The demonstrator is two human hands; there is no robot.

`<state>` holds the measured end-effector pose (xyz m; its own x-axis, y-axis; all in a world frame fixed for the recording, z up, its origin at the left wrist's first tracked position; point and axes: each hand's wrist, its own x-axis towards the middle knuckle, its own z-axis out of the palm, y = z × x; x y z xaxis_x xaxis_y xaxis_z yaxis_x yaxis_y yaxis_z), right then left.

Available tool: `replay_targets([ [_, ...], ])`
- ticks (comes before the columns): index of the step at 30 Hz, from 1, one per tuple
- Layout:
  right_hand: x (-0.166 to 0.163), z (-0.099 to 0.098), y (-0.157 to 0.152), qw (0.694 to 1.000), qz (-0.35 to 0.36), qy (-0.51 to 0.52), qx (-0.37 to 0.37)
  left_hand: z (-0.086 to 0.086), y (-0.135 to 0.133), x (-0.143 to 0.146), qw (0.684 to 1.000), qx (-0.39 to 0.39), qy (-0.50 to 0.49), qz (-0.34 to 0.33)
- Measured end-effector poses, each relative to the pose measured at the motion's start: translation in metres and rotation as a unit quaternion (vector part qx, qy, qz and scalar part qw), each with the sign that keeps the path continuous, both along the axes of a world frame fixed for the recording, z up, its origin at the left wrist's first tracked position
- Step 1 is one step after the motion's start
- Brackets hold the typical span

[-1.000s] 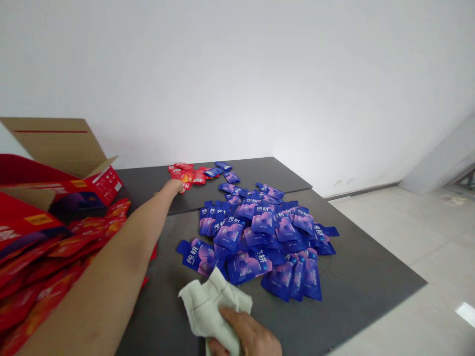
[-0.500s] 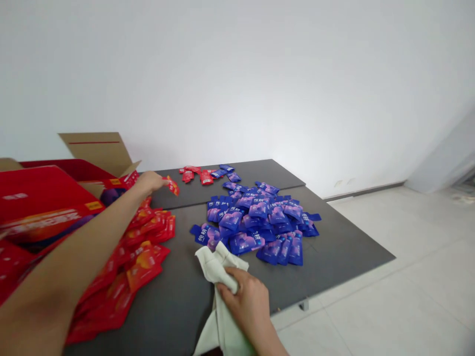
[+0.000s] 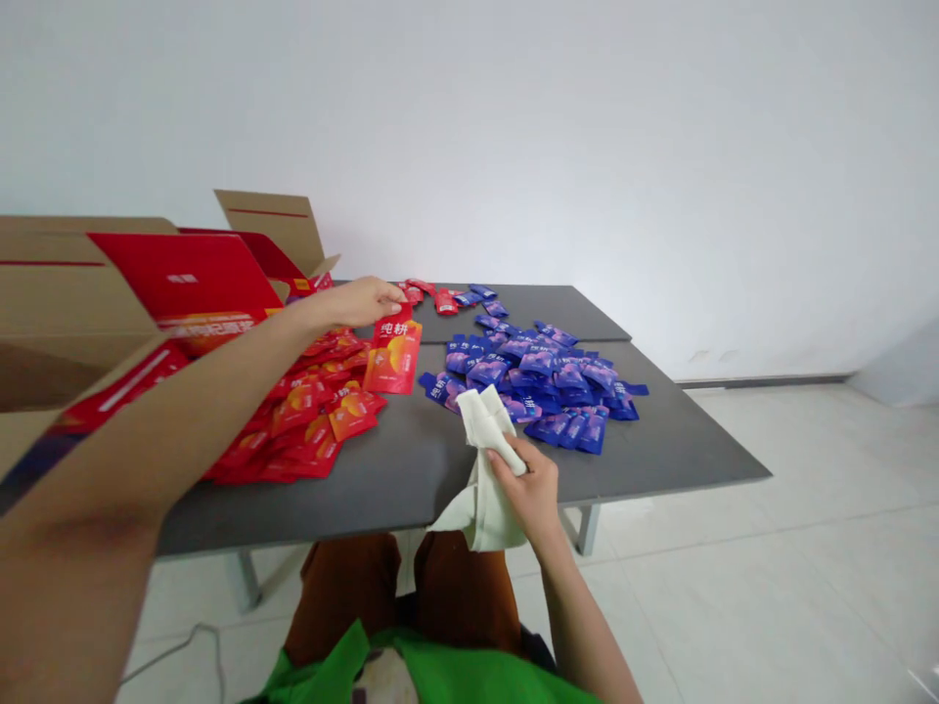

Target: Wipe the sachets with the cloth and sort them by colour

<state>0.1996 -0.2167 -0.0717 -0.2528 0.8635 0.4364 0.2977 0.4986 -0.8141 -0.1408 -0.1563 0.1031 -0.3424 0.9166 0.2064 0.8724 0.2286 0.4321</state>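
My left hand point(image 3: 361, 301) reaches out over the grey table point(image 3: 411, 469) and pinches a red packet point(image 3: 394, 355) by its top edge, so it hangs above the pile of red packets point(image 3: 300, 420). My right hand point(image 3: 529, 489) grips a pale cloth point(image 3: 480, 469) at the table's near edge, just in front of the heap of blue packets point(image 3: 535, 381). A few more red packets point(image 3: 432, 295) and blue packets lie at the table's far edge.
An open cardboard box point(image 3: 95, 303) with a red inner carton point(image 3: 191, 279) stands at the left of the table. A white wall is behind, pale floor tiles to the right. My knees are under the table's near edge.
My left hand picked a red packet from the far edge and carried it back toward the red pile. The view pulled back from the table; my right hand drew the cloth toward the near edge.
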Motion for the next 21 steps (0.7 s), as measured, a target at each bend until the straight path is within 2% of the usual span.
replay_targets([
  [3, 0.005, 0.004, -0.001, 1.000, -0.019, 0.016, 0.016, -0.029, -0.008, 0.022, 0.989, -0.095, 0.030, -0.110],
  [8, -0.003, 0.005, -0.006, 0.998, 0.023, -0.035, 0.052, -0.091, -0.027, 0.060, 0.983, -0.133, -0.009, -0.129],
  [11, -0.009, 0.003, -0.008, 0.994, 0.061, -0.066, 0.069, -0.118, -0.052, 0.075, 0.991, -0.078, 0.025, -0.110],
  [16, -0.016, 0.003, -0.003, 0.991, 0.070, -0.091, 0.067, -0.147, -0.122, 0.117, 0.987, 0.105, 0.123, 0.018],
  [21, -0.026, 0.019, 0.009, 0.974, 0.098, -0.184, 0.086, -0.178, -0.175, 0.159, 0.982, 0.148, 0.116, -0.016],
])
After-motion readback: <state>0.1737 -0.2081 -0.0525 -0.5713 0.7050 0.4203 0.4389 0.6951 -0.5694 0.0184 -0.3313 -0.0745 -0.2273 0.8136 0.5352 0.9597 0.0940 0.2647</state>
